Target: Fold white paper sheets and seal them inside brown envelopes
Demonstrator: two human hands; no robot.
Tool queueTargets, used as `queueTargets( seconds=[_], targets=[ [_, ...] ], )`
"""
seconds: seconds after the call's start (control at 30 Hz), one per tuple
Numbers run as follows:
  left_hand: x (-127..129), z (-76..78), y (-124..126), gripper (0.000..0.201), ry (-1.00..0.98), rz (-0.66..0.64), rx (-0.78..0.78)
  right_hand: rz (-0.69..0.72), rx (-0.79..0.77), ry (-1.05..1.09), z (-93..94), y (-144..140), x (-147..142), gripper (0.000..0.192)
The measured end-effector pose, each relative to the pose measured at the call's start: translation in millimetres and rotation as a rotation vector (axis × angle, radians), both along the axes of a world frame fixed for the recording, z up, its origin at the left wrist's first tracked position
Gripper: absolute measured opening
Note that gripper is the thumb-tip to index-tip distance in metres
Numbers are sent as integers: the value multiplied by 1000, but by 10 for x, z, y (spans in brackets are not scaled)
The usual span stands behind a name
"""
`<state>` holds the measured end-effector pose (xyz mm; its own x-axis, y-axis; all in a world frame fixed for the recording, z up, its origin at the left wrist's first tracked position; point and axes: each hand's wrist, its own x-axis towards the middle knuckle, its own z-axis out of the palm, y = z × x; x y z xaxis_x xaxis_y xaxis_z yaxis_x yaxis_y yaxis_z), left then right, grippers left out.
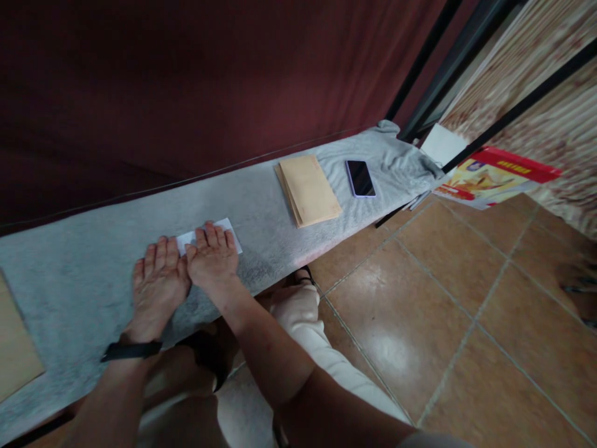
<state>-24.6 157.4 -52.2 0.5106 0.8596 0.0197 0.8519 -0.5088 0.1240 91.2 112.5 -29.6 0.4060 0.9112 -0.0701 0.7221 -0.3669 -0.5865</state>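
Observation:
My left hand [157,280] and my right hand [213,260] lie flat, side by side, palms down on a folded white paper [232,233] that rests on a long bench covered with grey cloth [261,205]. Only the paper's far edge and right corner show past my fingers. A black band circles my left wrist. Both hands press on the paper with fingers together and extended.
To the right on the cloth lie a stack of tan envelopes [308,189] and a dark phone [360,178]. Another tan sheet [13,348] lies at the far left. A red and yellow box [494,177] sits beyond the bench end. Brown tiled floor [466,311] spreads right; dark red curtain behind.

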Motion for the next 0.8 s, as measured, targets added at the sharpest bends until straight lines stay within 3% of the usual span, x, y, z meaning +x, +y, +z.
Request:
queueTargets(
  seconds=[0.27,0.57,0.67,0.8],
  targets=[
    [22,48,45,77,31,93,-36,-92,-57,-25,18,-104,191,56],
    [-17,37,25,73,-39,78,9,-109,-92,-109,102,-200,463,58],
    [32,106,-74,72,-123,39,91,-65,11,-188,222,-230,454,60],
    [107,131,-177,62,-165,-63,113,134,122,-206,291,-221,306,53]
  ],
)
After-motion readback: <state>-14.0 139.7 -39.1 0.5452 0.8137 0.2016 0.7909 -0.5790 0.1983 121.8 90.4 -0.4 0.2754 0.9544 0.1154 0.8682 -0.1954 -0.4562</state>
